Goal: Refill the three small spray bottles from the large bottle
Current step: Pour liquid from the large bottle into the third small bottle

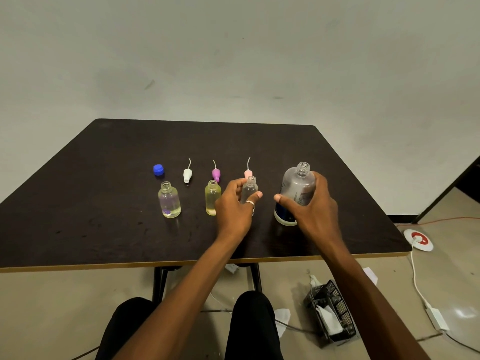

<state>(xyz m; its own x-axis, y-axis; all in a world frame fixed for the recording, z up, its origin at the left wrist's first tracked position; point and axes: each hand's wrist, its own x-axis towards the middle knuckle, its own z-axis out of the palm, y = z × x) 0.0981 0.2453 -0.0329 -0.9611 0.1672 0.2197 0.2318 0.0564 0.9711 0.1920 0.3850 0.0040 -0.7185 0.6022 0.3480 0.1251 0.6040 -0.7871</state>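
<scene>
Three small uncapped bottles stand in a row on the dark table (104, 152). The left small bottle (169, 200) holds clear liquid low down. The middle small bottle (212, 197) is filled with yellowish liquid. My left hand (233, 206) grips the right small bottle (250, 189), which looks clear. My right hand (309, 206) wraps the large open bottle (296, 188), upright on the table. Behind lie a white spray head (187, 174), a purple spray head (215, 174), a pink spray head (248, 172) and a blue cap (158, 169).
The table's front edge (181, 263) runs just above my knees. On the floor to the right sit a black mesh basket (335, 315) with tissues, a white cable with an adapter (436, 318), and a red-and-white round disc (418, 239).
</scene>
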